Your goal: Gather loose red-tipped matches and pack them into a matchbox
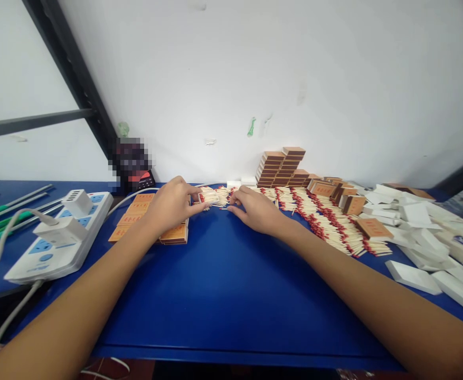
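Both my hands reach to the far middle of the blue table [223,274]. My left hand [170,205] has its fingers pinched on a small bundle of red-tipped matches [209,197]. My right hand [257,210] lies curled over loose matches beside that bundle, its fingertips touching them. A long heap of matches [326,221] runs from my hands off to the right. Flat orange matchboxes [136,211] lie in rows under and left of my left wrist.
A stack of brown matchboxes [281,166] stands against the white wall. White inner trays [425,248] are strewn at the right. A white power strip [57,235] with plugged adapters and cables sits at left, green-handled tools [1,216] beyond it.
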Available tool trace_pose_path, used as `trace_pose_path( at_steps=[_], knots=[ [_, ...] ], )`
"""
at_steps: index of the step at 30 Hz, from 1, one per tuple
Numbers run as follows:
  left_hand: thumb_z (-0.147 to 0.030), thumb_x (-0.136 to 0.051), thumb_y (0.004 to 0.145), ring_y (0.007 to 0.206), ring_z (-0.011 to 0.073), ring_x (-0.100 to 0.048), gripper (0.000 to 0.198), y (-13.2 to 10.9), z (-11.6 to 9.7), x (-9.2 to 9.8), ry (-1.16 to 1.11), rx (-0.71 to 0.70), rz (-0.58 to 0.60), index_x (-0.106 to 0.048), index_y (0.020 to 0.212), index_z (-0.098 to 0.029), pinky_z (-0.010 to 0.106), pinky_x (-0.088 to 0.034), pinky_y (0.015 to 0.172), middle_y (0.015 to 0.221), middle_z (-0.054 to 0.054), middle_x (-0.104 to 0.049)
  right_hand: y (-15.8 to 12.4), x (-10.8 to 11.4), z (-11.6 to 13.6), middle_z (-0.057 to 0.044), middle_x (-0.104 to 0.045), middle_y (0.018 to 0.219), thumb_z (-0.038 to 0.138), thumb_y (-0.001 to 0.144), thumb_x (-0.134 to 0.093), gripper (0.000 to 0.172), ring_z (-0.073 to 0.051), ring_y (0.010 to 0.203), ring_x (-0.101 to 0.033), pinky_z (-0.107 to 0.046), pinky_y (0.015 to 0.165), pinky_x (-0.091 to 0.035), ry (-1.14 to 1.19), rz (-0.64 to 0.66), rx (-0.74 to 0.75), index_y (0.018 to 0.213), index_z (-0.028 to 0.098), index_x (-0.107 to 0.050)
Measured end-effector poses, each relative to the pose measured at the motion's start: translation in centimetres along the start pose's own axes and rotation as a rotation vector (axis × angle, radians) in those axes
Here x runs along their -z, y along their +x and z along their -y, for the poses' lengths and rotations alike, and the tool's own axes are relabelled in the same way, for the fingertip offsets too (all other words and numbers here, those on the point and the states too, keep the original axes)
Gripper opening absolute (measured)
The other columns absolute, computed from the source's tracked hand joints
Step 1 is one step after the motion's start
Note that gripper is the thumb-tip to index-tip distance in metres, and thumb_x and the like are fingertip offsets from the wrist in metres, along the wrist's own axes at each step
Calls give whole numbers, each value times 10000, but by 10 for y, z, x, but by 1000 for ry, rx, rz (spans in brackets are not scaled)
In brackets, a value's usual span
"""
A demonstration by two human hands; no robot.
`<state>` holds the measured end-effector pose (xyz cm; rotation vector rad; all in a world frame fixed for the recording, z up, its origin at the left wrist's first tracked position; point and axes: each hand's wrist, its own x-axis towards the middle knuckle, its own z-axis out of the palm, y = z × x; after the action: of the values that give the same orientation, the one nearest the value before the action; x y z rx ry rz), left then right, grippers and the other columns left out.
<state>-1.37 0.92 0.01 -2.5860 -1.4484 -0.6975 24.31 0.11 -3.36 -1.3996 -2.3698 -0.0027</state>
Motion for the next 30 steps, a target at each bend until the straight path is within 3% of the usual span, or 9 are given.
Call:
trace_pose_path(
  at_steps=[7, 18, 24, 30],
  knots=[
    [-485, -747, 900, 854, 263, -634, 311, 0, -5, 8, 30, 55, 9, -836, 956, -192, 366, -482, 785, 913, 123, -681, 3, -12, 3, -74, -671, 1042, 198, 1036, -587, 81, -193, 899, -618, -298, 777, -423, 81, 60, -7, 964, 189, -623],
    [-480, -724, 916, 884, 263, -633, 305, 0, -5, 6, 20, 44, 23, -828, 956, -196, 355, -483, 820, 902, 112, -683, 13, -24, 12, -67, -688, 1077, 166, 1034, -562, 94, -201, 951, -622, -297, 798, -415, 119, -28, 56, 1055, 201, -647],
    [-491, -732, 904, 900, 264, -644, 328, 0, -3, 5, 20, 45, 17, -834, 1014, -199, 360, -489, 846, 948, 118, -681, 16, -21, 15, -74, -699, 1074, 176, 1033, -588, 61, -187, 928, -631, -287, 796, -424, 116, 22, -1, 991, 182, -632],
    [-484, -724, 915, 874, 260, -639, 319, 0, -2, 5, 38, 52, 34, -831, 971, -190, 351, -475, 812, 929, 118, -670, 11, -11, 12, -130, -686, 1171, 177, 1069, -506, 114, -241, 1005, -663, -319, 783, -421, -27, 137, -55, 1067, 166, -619]
  ],
)
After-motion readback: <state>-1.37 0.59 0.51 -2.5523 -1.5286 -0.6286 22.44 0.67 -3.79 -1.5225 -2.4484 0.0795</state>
